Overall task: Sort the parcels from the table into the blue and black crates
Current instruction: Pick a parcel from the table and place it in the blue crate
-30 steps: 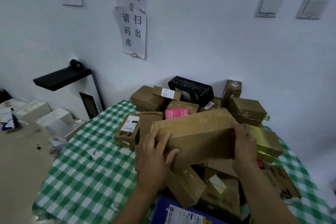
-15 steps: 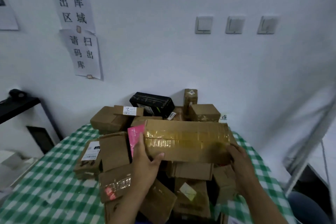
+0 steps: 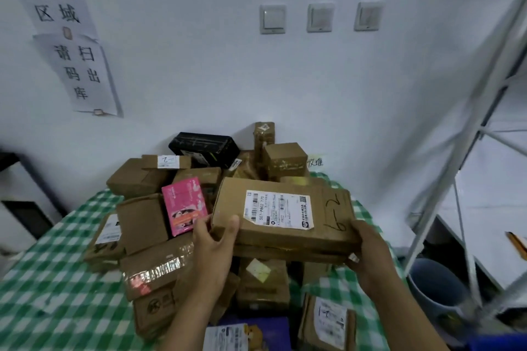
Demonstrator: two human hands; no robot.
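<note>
One long cardboard parcel [image 3: 282, 216], label upward: stiff, probably light. Left hand [image 3: 213, 249] and right hand [image 3: 370, 253] grip opposite ends, fingers curled round edges; end-holds suit it.

Desk [image 3: 57, 279]: covered with a green-and-white checked cloth, fills the lower half of the frame. A pile of parcels [image 3: 256, 282] sits mid-frame and runs back to the wall. At the pile's left edge, a flat brown carton [image 3: 107, 239] with a white label lies on the cloth. Lower right, a labelled carton [image 3: 328, 322] lies tilted on the cloth. Bottom centre, a blue parcel [image 3: 273, 330] at the frame edge; its support cannot be told.
</note>
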